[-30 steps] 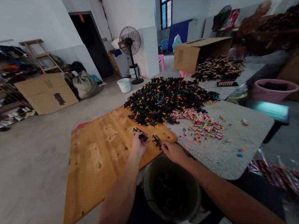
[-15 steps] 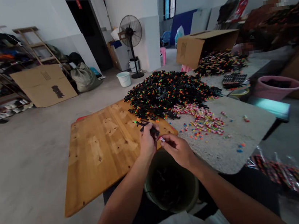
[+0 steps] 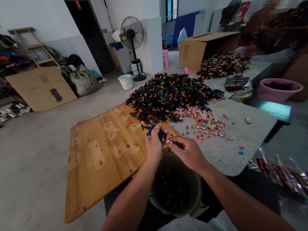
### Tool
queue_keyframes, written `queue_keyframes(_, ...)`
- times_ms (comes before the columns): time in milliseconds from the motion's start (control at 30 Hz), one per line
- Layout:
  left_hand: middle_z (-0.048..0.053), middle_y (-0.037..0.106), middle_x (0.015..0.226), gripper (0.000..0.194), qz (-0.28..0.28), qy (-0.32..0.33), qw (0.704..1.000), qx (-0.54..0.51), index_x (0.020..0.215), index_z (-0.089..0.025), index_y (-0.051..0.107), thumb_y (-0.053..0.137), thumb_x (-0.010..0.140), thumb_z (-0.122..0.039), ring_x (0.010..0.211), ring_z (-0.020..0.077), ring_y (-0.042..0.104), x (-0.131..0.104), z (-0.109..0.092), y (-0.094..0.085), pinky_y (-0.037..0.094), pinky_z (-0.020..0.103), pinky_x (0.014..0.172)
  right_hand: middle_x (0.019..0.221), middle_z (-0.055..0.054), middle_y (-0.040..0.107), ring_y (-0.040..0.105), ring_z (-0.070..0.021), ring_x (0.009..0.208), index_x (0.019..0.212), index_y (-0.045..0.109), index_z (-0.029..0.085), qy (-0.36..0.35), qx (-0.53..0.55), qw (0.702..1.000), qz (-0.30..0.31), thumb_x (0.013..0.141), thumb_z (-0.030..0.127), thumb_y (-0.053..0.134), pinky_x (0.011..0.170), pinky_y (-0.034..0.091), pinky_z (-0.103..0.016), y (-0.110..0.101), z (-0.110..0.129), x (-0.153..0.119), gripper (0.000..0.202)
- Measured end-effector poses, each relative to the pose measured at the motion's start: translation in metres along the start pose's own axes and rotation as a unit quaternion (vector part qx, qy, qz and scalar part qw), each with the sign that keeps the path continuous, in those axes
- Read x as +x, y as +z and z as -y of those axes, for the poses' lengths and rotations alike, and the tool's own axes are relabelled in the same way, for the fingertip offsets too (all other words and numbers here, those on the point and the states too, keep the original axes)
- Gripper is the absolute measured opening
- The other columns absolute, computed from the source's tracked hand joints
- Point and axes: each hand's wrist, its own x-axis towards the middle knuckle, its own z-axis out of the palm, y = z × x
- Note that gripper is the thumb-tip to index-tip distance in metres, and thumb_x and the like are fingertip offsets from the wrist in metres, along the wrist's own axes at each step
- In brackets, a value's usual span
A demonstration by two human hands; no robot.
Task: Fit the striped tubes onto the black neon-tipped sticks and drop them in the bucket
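Observation:
My left hand (image 3: 154, 142) is closed round a black toy gun (image 3: 149, 126) with a green and orange tip, held above the right end of the wooden board. Between thumb and fingertips, my right hand (image 3: 185, 150) pinches a small pink-and-white wrapped tube (image 3: 168, 141), its end close against the back of the toy gun. Whether the two pieces are joined cannot be made out. Right below both hands stands a bucket (image 3: 199, 189) with dark pieces inside. Past the hands rises a large heap of black toy guns (image 3: 168, 94) with orange and green tips.
Many small wrapped tubes (image 3: 211, 123) and loose coloured bits lie on the grey tabletop (image 3: 245, 120). The wooden board (image 3: 93, 169) extends left. Plastic-wrapped packs (image 3: 298, 179) lie at lower right, near a pink tub (image 3: 281, 89). Behind are a cardboard box (image 3: 191, 53), a fan (image 3: 132, 33) and another person.
The wrapped tube now sits closer against the toy gun's rear, with both hands nearly together. The whole view has shifted slightly.

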Motion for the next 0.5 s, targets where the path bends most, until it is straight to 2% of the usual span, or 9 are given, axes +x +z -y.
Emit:
queue_keyframes(167,-0.001,0.053,0.056,0.037,0.005,-0.006,1.000,0.003,0.065,-0.018,0.063,0.063,0.090,-0.046,0.044,0.0091,0.040,-0.002,0.002,0.000,0.029,0.023,0.043,0.074,-0.002,0.073,0.065,-0.0166,0.067,0.106,0.082,0.021,0.033,0.036,0.999,0.015,0.092,0.044,0.069,0.065,0.052,-0.027,-0.005,0.008,0.002,0.030)
queue_keyframes(300,-0.001,0.054,0.056,0.036,0.019,0.000,1.000,0.008,0.066,-0.018,0.064,0.062,0.090,-0.045,0.045,0.0092,0.040,-0.003,0.003,-0.001,0.029,0.023,0.044,0.064,0.000,0.066,0.054,-0.0122,0.056,0.092,0.081,0.019,0.054,0.040,0.997,0.047,0.091,0.051,0.070,0.051,0.041,-0.023,-0.010,0.012,0.004,0.034)
queue_keyframes(400,-0.001,0.056,0.059,0.036,0.013,0.003,1.000,0.013,0.066,-0.018,0.065,0.063,0.090,-0.044,0.047,0.0092,0.041,-0.004,0.004,-0.001,0.030,0.023,0.045,0.063,0.000,0.064,0.047,-0.0096,0.052,0.080,0.078,0.018,0.061,0.047,0.995,0.065,0.091,0.054,0.070,0.046,0.034,-0.022,-0.011,0.008,0.006,0.039)
queue_keyframes(500,0.000,0.058,0.060,0.037,0.011,-0.012,1.000,0.010,0.067,-0.017,0.065,0.065,0.090,-0.046,0.048,0.0087,0.042,-0.005,0.005,-0.001,0.032,0.022,0.046,0.062,0.000,0.063,0.045,-0.0091,0.049,0.076,0.075,0.018,0.080,0.065,0.992,0.074,0.090,0.056,0.071,0.044,0.031,-0.023,-0.011,0.004,0.007,0.040)
